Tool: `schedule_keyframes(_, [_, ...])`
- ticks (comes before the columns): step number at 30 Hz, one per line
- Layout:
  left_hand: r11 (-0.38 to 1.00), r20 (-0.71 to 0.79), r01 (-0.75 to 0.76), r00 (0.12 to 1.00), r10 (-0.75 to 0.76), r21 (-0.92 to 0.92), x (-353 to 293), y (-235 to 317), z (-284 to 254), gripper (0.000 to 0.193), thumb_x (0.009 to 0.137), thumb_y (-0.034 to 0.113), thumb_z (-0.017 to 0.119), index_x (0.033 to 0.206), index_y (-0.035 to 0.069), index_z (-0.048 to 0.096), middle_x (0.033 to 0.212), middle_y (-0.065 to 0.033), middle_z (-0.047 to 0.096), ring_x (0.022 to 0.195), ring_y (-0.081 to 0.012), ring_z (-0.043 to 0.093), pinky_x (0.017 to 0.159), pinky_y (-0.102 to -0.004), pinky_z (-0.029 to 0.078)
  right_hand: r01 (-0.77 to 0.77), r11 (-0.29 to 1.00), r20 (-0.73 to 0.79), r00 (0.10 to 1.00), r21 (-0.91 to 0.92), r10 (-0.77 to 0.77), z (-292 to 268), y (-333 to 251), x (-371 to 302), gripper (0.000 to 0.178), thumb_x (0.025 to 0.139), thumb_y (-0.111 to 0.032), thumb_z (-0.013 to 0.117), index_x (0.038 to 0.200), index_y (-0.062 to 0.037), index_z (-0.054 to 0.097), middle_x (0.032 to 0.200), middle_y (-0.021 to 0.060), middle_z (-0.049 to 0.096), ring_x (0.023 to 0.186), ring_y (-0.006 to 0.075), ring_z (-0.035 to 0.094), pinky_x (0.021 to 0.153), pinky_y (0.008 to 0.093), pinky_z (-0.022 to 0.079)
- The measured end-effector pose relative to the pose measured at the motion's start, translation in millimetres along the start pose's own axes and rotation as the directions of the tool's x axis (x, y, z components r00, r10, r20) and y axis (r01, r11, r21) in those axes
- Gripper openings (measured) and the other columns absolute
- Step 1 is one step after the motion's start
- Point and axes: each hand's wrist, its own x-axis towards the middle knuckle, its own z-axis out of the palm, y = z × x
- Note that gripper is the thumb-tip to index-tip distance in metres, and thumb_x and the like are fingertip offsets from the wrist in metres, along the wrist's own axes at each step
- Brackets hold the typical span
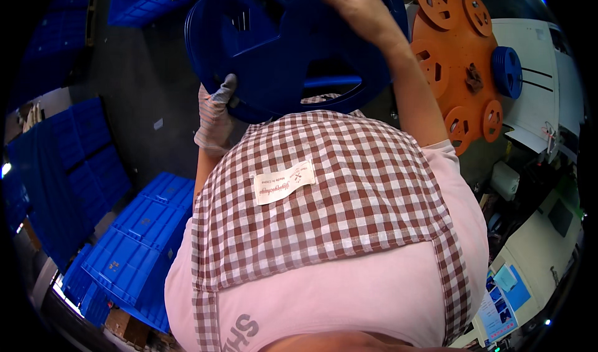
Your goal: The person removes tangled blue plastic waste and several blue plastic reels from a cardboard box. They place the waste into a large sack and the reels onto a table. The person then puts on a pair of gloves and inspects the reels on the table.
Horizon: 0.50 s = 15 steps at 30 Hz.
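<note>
Several large blue plastic reels point(268, 59) are stacked together in front of my chest, their discs pierced by wide cut-outs. My left hand point(215, 112), in a striped grey glove, grips the near left rim with its thumb over the edge. Across the upper right of the reels' face reaches my bare right hand point(361, 13). One digit of it points left. The other fingers are hidden, so its grip cannot be made out. The top of the stack is cut off by the picture's edge.
On the right stands an orange rounded board point(464, 59) bearing several orange discs. Beside it, a smaller blue reel point(507, 72) is by a white surface point(529, 41). Blue crates point(140, 240) are stacked on the left. A desk point(536, 246) with papers is at lower right.
</note>
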Motion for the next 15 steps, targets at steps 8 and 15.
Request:
schedule_keyframes(8, [0.998,0.020,0.025,0.999,-0.027,0.059,-8.3,0.6,14.3,0.018,0.081,0.016,0.070,0.095,0.011,0.059,0.068,0.0054,0.054,0.051,-0.0043,0.045,0.046,-0.0195,0.035,-0.018,1.000,-0.127,0.992,0.003,0.018,21.1,20.1,19.0,0.061,0.076,-0.057,0.062,0.098,0.0002,0.059,0.089,0.0222,0.064,0.084,0.0377,0.062,0.076,0.0426,0.046])
schedule_keyframes(15, [0.998,0.059,0.023,0.998,-0.027,0.066,-2.5,-4.8,4.6,0.013,0.083,0.018,0.067,0.092,0.012,0.059,0.067,0.0054,0.054,0.050,-0.0037,0.044,0.045,-0.0188,0.036,-0.015,0.858,0.388,0.896,0.513,-0.216,-13.7,70.6,38.7,0.031,0.086,-0.028,0.061,0.099,0.0006,0.059,0.088,0.0029,0.060,0.082,0.0112,0.053,0.075,0.0278,0.043])
